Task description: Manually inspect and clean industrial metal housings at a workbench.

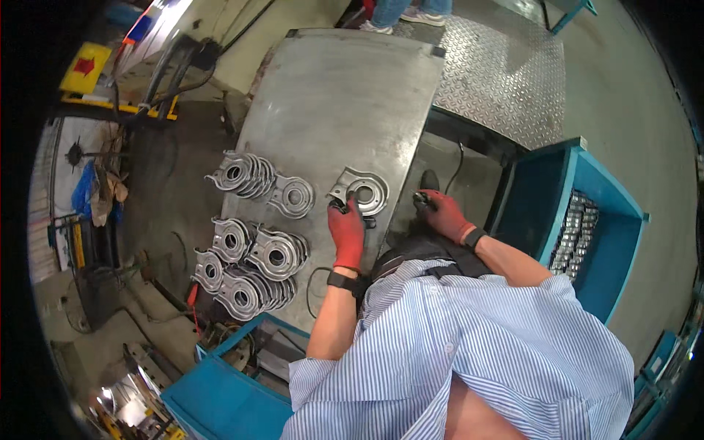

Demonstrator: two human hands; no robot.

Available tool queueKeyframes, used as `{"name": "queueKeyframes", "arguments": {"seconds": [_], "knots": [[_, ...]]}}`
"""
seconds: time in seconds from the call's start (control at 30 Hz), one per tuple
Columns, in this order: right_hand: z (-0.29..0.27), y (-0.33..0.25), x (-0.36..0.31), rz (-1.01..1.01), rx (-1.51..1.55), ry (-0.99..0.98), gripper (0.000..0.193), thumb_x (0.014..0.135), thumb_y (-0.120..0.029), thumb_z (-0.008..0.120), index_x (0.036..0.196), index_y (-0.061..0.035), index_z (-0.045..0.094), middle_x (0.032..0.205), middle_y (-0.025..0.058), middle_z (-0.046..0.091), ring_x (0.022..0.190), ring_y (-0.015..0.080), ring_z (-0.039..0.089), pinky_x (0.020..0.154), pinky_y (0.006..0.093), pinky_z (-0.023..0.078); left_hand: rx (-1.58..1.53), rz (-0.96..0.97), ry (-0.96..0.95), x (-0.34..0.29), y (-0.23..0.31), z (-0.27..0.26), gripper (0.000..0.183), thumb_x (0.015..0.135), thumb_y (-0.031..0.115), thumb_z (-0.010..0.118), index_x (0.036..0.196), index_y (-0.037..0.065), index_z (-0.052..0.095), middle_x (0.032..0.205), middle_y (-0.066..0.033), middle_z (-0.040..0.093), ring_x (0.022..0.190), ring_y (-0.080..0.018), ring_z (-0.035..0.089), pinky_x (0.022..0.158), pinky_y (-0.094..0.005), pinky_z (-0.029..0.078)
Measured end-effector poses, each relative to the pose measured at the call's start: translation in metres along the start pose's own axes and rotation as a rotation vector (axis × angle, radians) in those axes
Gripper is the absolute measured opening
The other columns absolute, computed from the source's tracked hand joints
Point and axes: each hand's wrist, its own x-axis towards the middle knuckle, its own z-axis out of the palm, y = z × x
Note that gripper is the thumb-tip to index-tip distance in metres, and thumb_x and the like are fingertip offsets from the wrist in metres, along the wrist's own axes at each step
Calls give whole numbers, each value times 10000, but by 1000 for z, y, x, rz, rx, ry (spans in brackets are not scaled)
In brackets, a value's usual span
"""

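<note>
A stamped metal bracket [376, 192] with a round, ring-shaped centre lies near the right edge of the steel table [337, 95]. Gripping its near-left edge is my left hand [347, 233], in a red glove with dark fingers. A small dark object [369, 222] shows beside those fingers; its kind is unclear. Past the table's right edge, my right hand [444, 215], gloved alike, is closed with its fingertips pinched together. Something small and dark seems to be in that pinch, too small to name. Left of the bracket sits a similar one [294, 196].
Overlapping stacks of such brackets [273, 255] cover the table's left side. At right stands a blue bin [616, 242] holding rows of shiny metal parts [576, 235]. Another blue bin [220, 392] is at lower left. A person's shoes [423, 16] show beyond the table, by a tread plate [502, 81].
</note>
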Motion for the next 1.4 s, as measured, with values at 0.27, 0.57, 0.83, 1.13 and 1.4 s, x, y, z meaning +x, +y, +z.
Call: {"name": "queueKeyframes", "arguments": {"seconds": [0.27, 0.57, 0.83, 1.13, 1.4], "knots": [[-4, 14, 2, 54, -65, -31, 366, 791, -150, 650, 1140, -51, 597, 1062, 192, 632, 978, 364, 609, 834, 404, 493, 395, 76, 182, 47, 9, -83, 342, 926, 263, 490, 934, -63, 594, 895, -298, 607, 855, -463, 566, 722, -479, 446], [-8, 1, 12, 108, -95, -108, 372, 781, -137, 658, 1138, -51, 597, 1054, 198, 635, 976, 366, 611, 839, 395, 488, 700, -124, 326, 58, 4, -64, 474, 849, 240, 569, 1197, -71, 479, 1257, -290, 463, 1105, -442, 480, 949, -507, 369], [-4, 5, 13, 74, -84, -91, 328, 787, -137, 651, 1102, -50, 620, 1021, 197, 646, 956, 359, 623, 810, 391, 497, 905, 108, 213, 31, 13, -49, 538, 783, 319, 666, 1217, 62, 477, 1281, -200, 447, 1242, -389, 365, 976, -494, 341], [-11, 8, 9, 22, -95, -80, 310, 836, -203, 629, 1102, -45, 617, 954, 216, 652, 901, 370, 637, 781, 407, 504, 1055, 270, 70, 55, -5, -54, 172, 823, 171, 557, 970, 86, 588, 1021, -165, 546, 903, -292, 580, 761, -358, 477], [-6, 16, 7, 85, -83, -72, 387, 785, -189, 669, 1142, -54, 606, 1005, 217, 646, 952, 352, 632, 806, 391, 493, 998, 413, 0, 46, -4, -53, 151, 798, 150, 534, 919, 85, 597, 943, -162, 559, 818, -291, 599, 670, -371, 491]]}}
